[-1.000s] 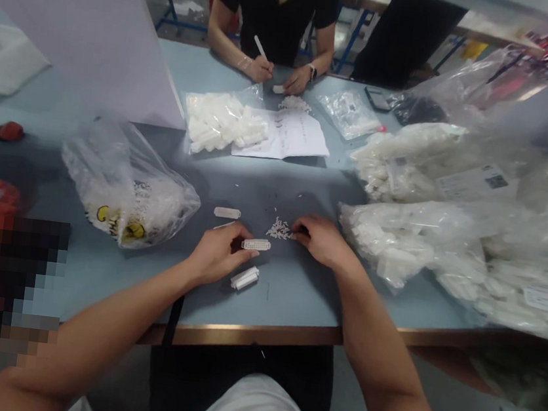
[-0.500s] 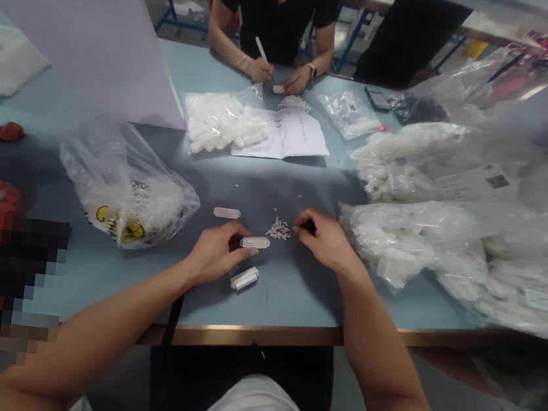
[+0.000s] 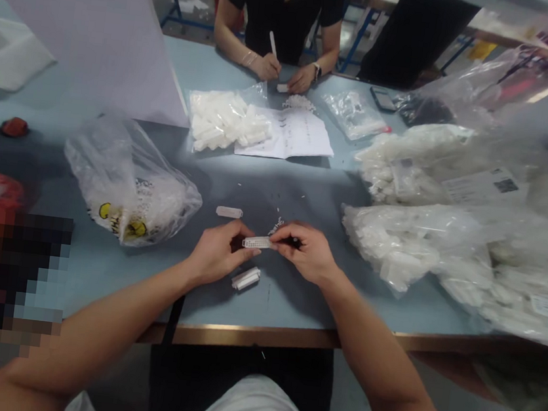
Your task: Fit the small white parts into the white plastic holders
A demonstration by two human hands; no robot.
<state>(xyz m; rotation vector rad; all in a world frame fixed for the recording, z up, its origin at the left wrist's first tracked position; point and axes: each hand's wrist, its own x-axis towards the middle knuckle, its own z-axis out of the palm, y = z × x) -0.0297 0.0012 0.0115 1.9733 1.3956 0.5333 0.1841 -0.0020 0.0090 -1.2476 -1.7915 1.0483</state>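
My left hand (image 3: 216, 254) pinches a small white connector block (image 3: 256, 242) just above the table. My right hand (image 3: 306, 251) is closed in a pinch on a dark tool whose tip meets the block's right end; a tiny white pin may be in it, too small to tell. Behind the hands lies a little heap of white pins (image 3: 276, 223). One white block (image 3: 245, 278) rests on the table below my left hand and another white block (image 3: 228, 211) lies further back.
A clear bag with yellow print (image 3: 128, 185) sits at the left, and piled bags of white parts (image 3: 441, 211) fill the right. Across the table a person in black holds a white pen (image 3: 273, 44) over a paper sheet (image 3: 296, 135). The table edge (image 3: 259, 337) runs near me.
My right hand left the pin heap and moved left to the block in my left hand. The camera shifted slightly.
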